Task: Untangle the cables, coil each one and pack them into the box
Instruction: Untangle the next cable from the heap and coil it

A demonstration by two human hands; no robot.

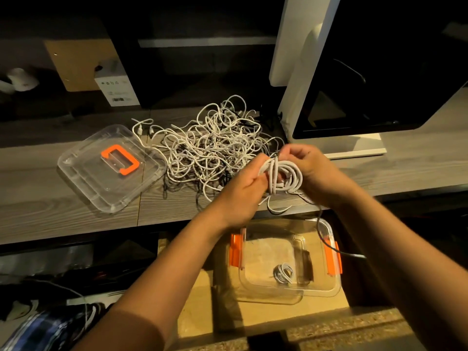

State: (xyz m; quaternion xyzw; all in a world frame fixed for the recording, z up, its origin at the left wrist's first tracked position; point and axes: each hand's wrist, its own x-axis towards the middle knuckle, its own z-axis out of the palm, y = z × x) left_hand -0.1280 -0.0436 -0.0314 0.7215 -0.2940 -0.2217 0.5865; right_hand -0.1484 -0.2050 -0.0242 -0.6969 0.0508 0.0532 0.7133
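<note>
Left hand [241, 192], right hand [312, 171] grip coil [291, 174] facing camera

The near right part of the cable tangle [215, 145] is hidden behind the left hand [240, 196] and right hand [311, 171]; their fingers [295, 151] are partly covered by the white coil [286, 177] they grip; the coil's plug ends cannot be made out; the left forearm hides part of the box [331, 282]; the small coil [283, 274] inside is too small to show connectors; the white carton [117, 89] has an unreadable label; the monitor [379, 72] runs off the top and right edges; dark cloth [50, 328] at lower left is blurred and cropped.
</note>
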